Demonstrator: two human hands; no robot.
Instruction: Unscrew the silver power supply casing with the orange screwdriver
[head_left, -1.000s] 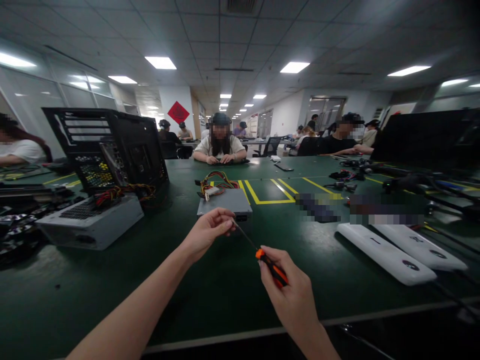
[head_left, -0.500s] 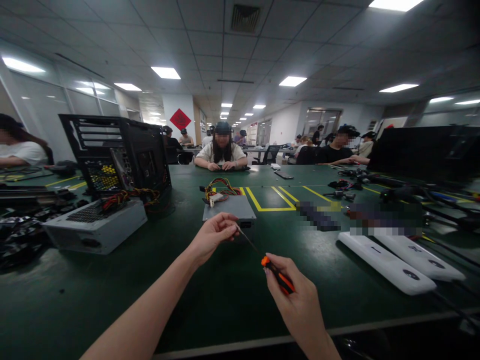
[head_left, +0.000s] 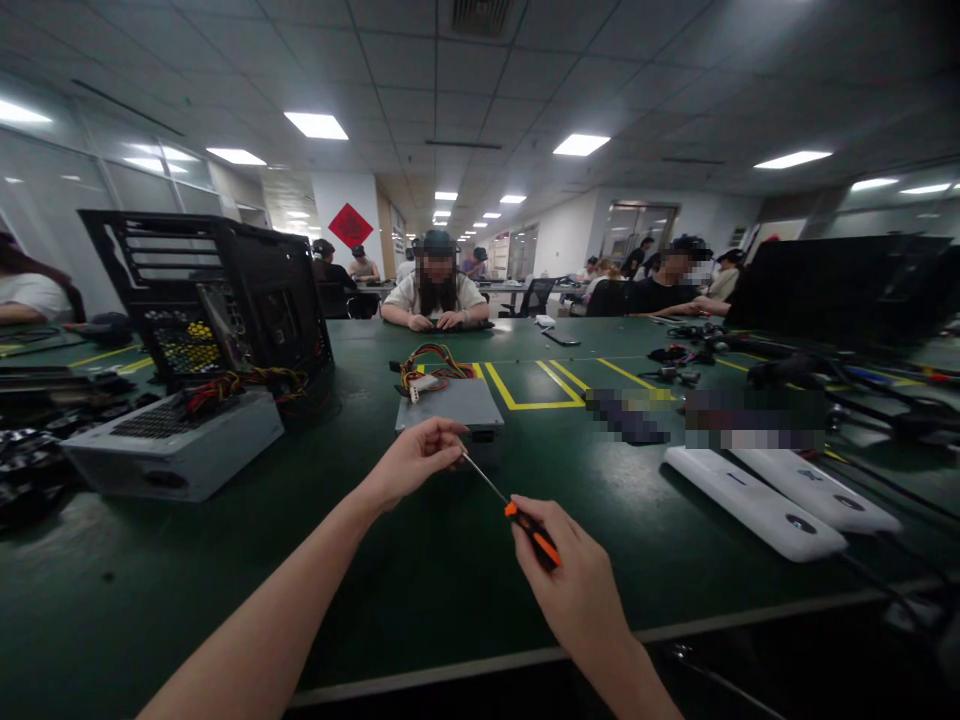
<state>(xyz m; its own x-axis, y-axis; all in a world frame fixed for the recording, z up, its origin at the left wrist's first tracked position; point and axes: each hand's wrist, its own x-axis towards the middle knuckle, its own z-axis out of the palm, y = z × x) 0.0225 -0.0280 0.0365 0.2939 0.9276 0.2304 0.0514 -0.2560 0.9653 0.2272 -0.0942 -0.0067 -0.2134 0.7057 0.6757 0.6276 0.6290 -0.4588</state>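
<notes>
Green bench: screwdriver [head_left: 517, 513] tip up-left, pinched by left hand [head_left: 415, 460]; right hand [head_left: 574, 585] fingers grip handle.

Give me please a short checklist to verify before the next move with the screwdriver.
1. Right hand grips the screwdriver by its orange handle: ok.
2. Left hand fingers pinch the tip of the shaft: ok.
3. A screw or bit sits on the tip: cannot tell, the fingers hide it.
4. Flat grey unit with coloured wires lies flat on the table, just beyond the hands: ok.
5. Table between hands and unit is free of loose parts: ok.
</notes>
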